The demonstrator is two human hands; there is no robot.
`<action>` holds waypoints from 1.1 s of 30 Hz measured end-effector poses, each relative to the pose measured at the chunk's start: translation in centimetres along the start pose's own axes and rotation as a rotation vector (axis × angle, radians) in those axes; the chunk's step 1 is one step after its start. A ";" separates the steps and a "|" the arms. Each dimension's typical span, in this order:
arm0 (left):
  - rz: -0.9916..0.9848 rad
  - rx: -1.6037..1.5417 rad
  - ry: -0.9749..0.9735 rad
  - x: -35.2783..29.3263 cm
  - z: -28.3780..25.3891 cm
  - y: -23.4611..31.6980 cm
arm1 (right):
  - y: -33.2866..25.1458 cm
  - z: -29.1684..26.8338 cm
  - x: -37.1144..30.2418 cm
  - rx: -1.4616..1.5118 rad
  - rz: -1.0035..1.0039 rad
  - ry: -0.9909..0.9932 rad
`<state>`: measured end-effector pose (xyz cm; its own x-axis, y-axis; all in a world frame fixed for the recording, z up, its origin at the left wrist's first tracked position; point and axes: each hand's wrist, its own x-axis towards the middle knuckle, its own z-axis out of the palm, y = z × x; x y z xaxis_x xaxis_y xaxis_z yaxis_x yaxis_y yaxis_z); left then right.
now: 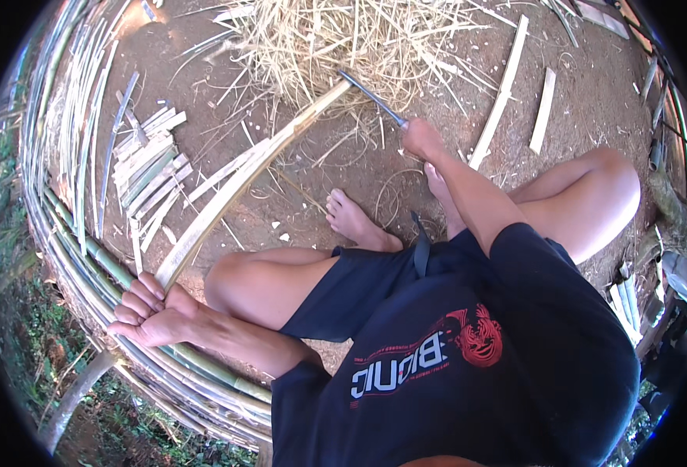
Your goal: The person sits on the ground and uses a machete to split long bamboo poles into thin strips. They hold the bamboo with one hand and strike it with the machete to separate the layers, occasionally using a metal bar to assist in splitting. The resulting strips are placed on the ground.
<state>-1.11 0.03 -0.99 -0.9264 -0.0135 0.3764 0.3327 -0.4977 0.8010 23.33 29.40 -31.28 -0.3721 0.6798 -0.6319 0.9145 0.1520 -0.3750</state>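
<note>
A long pale bamboo strip (234, 191) runs slantwise from my left hand (156, 311) up to the middle far side. That hand is palm up with its fingers curled, and it grips the strip's near end. My right hand (423, 138) is closed round the handle of a knife (374, 99), most of the handle hidden in the fist. The narrow dark blade crosses the strip's far end and touches it there. Just beyond the blade lies a heap of thin bamboo shavings (320, 47).
Cut bamboo pieces (150, 167) are stacked on the dirt at left. Long bamboo poles (110, 268) form a curved edge along the left. Two flat strips, a longer one (503, 93) and a shorter one (543, 110), lie at right. My bare feet (357, 220) rest on the ground between my bent knees.
</note>
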 end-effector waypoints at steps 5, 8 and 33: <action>-0.021 -0.096 -0.071 1.4 -3.8 1.8 | -3.5 -2.2 -1.2 0.176 -0.056 -0.230; -0.050 -0.199 -0.184 1.4 -3.4 1.6 | -3.6 -0.3 -2.5 0.325 -0.047 -0.254; -0.065 -0.310 -0.353 0.8 -4.2 1.3 | -1.3 0.5 -0.8 -0.020 -0.109 -0.164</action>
<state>-2.14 -4.21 -1.62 -0.8091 0.2950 0.5083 0.1578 -0.7242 0.6713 22.42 28.29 -30.60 -0.4886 0.5330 -0.6908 0.8697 0.2339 -0.4347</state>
